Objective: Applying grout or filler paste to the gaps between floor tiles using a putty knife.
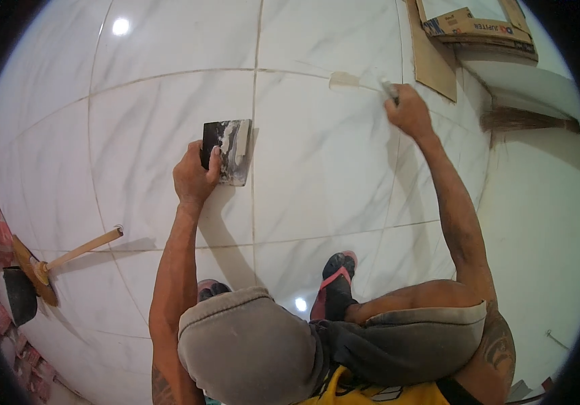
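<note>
My left hand [195, 169] grips a black rectangular board [234, 169] smeared with whitish paste, just above the white marbled floor tiles [310, 155]. My right hand [409, 111] is closed round a small putty knife [389, 88], held out to the upper right near a tile joint. A beige smear of paste [344, 79] lies across that joint, a little left of the knife. The knife’s blade is small and hard to make out.
Cardboard pieces [476, 27] sit at the upper right, near a bristle broom [530, 120] by the pale wall [533, 202]. At left are a wooden-handled tool [84, 246], a dark container [20, 293] and red-white bags [0, 317]. My sandalled foot [336, 287] is below.
</note>
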`<state>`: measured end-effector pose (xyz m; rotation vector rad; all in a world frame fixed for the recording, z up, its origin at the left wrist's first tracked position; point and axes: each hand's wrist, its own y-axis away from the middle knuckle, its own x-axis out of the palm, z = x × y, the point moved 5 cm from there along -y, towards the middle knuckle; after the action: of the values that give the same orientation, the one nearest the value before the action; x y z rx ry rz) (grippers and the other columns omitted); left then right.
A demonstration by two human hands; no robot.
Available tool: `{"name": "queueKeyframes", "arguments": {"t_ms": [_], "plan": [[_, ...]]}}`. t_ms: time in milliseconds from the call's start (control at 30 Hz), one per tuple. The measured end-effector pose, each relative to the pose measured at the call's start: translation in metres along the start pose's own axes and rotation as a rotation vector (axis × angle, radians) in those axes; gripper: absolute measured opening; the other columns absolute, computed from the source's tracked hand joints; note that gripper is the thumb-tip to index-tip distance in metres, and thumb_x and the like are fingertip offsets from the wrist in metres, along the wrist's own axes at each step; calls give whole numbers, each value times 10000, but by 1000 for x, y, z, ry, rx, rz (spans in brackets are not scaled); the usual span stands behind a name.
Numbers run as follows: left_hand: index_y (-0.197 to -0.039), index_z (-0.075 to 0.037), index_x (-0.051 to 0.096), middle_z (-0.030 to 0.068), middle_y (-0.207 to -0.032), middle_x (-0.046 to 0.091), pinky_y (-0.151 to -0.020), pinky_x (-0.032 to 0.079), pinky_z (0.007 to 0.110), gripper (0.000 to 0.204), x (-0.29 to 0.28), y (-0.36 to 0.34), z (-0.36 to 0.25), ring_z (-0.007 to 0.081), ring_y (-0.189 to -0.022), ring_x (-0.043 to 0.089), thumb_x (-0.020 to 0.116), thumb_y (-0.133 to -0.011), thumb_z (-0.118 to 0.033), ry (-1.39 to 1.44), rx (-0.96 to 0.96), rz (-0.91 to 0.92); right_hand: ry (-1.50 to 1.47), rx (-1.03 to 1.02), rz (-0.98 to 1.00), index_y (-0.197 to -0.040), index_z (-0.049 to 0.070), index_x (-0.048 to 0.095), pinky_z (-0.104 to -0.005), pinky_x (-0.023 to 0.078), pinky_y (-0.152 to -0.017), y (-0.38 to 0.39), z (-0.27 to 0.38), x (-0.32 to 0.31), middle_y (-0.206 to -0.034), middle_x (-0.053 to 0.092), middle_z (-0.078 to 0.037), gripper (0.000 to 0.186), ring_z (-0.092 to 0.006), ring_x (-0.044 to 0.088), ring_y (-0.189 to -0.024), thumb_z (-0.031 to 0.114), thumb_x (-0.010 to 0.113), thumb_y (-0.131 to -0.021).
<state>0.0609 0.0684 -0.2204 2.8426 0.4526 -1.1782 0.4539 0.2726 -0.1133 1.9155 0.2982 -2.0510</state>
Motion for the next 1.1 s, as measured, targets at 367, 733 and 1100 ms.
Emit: {"name": "queueKeyframes", "arguments": {"t_ms": [367, 733, 1100], "plan": [[-965, -52, 594, 117, -727, 659, -557, 508, 380, 230, 1, -3, -2, 290, -605, 651, 666, -891, -258, 3, 9, 9, -5, 150, 180, -825, 18, 717, -444, 543, -735, -85, 118, 64, -879, 704, -188, 335, -362, 676, -820, 274, 526, -729], [-971, -41, 593, 130, -734, 659, -552, 507, 378, 226, -4, 1, -3, 295, -612, 653, 665, -890, -240, 12, 20, 2, -659, 136, 303, -1106, -19, 659, -292, 501, -710, -76, 61, 12, -860, 663, -69, 433, -139, 579, -759, 313, 582, -839], [-975, -54, 586, 124, -751, 664, -557, 512, 380, 223, -3, 3, 10, 297, -617, 655, 667, -889, -243, -25, 18, 4, 82, -273, 34, -1075, -47, 575, -442, 480, -904, 24, 26, 40, -1049, 582, -227, 337, -389, 560, -1015, 81, 590, -763]]}}
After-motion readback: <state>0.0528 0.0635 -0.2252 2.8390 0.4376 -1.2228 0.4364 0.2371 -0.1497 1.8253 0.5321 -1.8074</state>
